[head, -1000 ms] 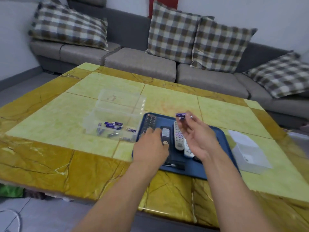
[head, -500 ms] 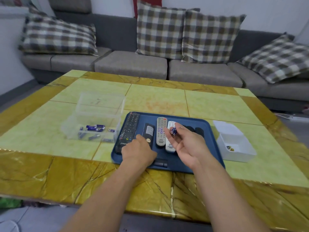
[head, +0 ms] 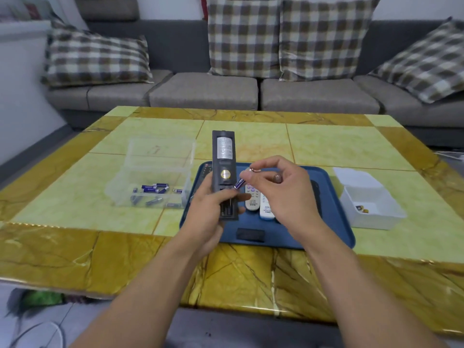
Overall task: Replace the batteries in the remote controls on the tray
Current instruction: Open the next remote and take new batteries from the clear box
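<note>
Two hands over a glossy yellow-green marble-tiled table (head: pixel 75 197), fitting a battery.
Beneath both hands lies the blue plastic rectangular tray (head: pixel 334 222), holding two white remotes (head: pixel 252 204) and a loose black cover (head: pixel 250 234). The left hand (head: pixel 208 217) grips the long black remote control (head: pixel 224 172) upright, back facing, compartment open; the right hand (head: pixel 283 194) pinches a purple cylindrical battery (head: pixel 239 183) just beside it. Left: a clear plastic box (head: pixel 155 156) of purple batteries. Right: a white tub (head: pixel 364 197) with small cells.

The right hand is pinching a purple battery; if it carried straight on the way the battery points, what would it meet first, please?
Most likely the black remote gripped by the left hand, near its open battery bay. The right hand aims the battery down-left at it, though depth is unclear.
</note>
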Motion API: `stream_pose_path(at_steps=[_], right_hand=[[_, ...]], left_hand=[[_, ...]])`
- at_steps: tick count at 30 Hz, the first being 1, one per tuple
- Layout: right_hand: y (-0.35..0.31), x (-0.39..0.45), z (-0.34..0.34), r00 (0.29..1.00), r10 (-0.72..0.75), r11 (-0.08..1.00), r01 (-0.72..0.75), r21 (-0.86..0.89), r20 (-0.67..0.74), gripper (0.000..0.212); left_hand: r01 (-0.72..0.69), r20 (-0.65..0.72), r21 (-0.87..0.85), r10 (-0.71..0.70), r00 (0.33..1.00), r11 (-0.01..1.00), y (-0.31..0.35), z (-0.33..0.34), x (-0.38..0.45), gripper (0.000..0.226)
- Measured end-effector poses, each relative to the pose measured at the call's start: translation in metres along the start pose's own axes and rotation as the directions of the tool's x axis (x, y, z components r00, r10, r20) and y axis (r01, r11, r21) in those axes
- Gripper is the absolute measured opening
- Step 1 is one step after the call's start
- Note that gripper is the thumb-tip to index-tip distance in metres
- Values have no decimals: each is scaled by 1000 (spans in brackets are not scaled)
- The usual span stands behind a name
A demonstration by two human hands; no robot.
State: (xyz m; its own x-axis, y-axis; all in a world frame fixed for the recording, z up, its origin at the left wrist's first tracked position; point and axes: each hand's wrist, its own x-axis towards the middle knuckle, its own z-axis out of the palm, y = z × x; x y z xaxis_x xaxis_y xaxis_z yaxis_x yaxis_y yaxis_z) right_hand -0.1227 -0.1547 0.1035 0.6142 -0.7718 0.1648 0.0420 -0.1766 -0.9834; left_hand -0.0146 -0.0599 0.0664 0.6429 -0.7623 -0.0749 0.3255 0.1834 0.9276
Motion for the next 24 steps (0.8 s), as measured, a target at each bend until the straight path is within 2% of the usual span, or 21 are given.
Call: stream_pose_path(at_steps=[2, 5, 8, 12, 20, 24], right_hand=[[-1, -3, 4, 996, -87, 995, 87, -47, 10, 14], [1, -9, 12, 991, -112, 983, 121, -136, 75, 12], [6, -11, 18, 986, -104, 962, 132, -239, 127, 15], [7, -10, 25, 977, -141, 967, 170, -188, 160, 12], [17, -5, 34, 956, -214, 910, 270, -314, 203, 16], [22, -8, 39, 929, -281, 808, 365, -462, 243, 23]], left_hand=[[49, -12, -139, -51, 999, 989, 1, -2, 0, 32], [76, -46, -270, -92, 995, 960, 1, -4, -2, 41], [103, -59, -319, -128, 990, 942, 1, -4, -3, 44], [124, -73, -387, -165, 984, 914, 4, -5, -3, 48], [165, -74, -443, -220, 973, 881, 4, -14, -3, 48], [151, -108, -482, -230, 967, 863, 3, -14, -3, 46]])
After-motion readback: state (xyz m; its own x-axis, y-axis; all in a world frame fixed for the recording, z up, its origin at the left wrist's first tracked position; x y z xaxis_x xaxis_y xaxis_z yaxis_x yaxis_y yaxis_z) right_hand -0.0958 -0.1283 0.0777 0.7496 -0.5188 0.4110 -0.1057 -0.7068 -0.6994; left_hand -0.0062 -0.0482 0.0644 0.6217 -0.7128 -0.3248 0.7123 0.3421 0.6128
